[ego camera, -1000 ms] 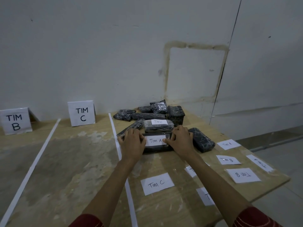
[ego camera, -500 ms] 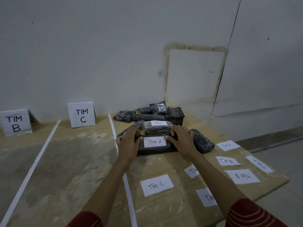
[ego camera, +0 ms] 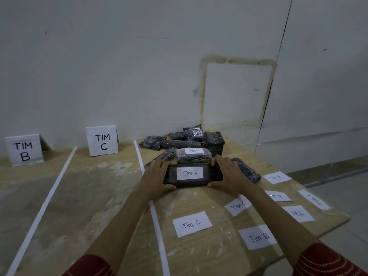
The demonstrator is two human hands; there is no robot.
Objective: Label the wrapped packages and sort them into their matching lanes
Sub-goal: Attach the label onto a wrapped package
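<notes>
A dark wrapped package (ego camera: 211, 177) with a white "Tim A" label sits between both hands, tilted up toward me. My left hand (ego camera: 157, 177) grips its left end and my right hand (ego camera: 229, 176) grips its right end, thumbs under the near edge. Just behind it lies a package labelled "Tim C" (ego camera: 194, 155). More dark wrapped packages (ego camera: 184, 139) are piled against the wall. Lane signs "TIM C" (ego camera: 102, 140) and "TIM B" (ego camera: 24, 150) stand at the back left, with white tape lines (ego camera: 156, 226) marking the lanes.
Loose paper labels lie on the wooden table (ego camera: 95, 196) at the right: "Tim C" (ego camera: 192, 224), "Tim B" (ego camera: 257, 237), another "Tim C" (ego camera: 238, 205), "Tim A" (ego camera: 276, 177) and several more. Another dark package (ego camera: 247, 170) lies right of my right hand. The table's right edge drops to the floor.
Both hands shifted from pressing the label on top of the "Tim A" package to gripping its ends, and the package has tipped up and come slightly toward me.
</notes>
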